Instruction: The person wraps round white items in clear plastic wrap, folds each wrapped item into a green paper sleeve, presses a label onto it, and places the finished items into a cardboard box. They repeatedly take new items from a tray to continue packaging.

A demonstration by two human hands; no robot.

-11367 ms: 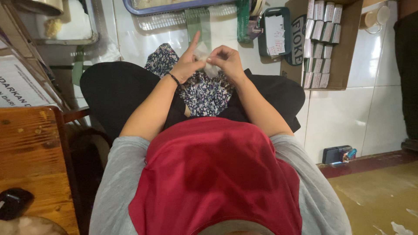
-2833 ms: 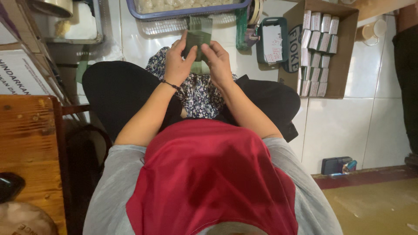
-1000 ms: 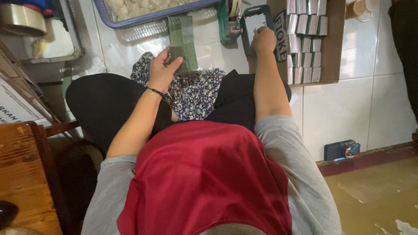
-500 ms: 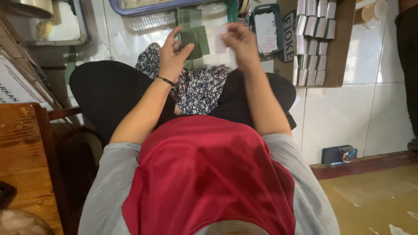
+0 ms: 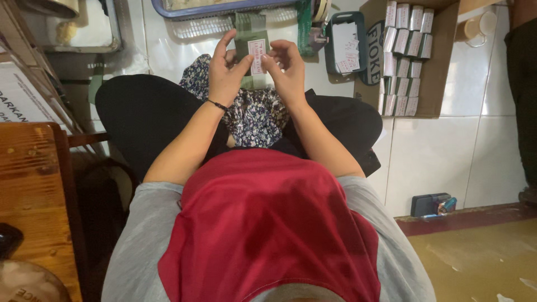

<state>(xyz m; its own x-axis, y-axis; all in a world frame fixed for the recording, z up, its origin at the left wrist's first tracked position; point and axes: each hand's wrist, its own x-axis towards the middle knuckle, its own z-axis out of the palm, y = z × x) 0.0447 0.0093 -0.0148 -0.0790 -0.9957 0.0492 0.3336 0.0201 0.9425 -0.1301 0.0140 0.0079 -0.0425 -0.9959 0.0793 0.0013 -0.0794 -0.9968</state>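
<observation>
- The small green wrapped packet (image 5: 250, 51) with a white paper label sits right between my hands, above my lap, long axis running away from me.
- My left hand (image 5: 225, 71) is clamped on its left edge, thumb on the label.
- My right hand (image 5: 286, 71) pinches the right edge, about equally close.
- Dark green tray of white labels (image 5: 345, 42) lies just right of my right hand.

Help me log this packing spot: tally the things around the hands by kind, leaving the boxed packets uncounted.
Green packet, held between left hand and right hand: 1
White label on that packet: 1
Dark tray of loose labels: 1
Cardboard box of packets: 1
Blue basket: 1
Cup: 1
Total: 6
</observation>
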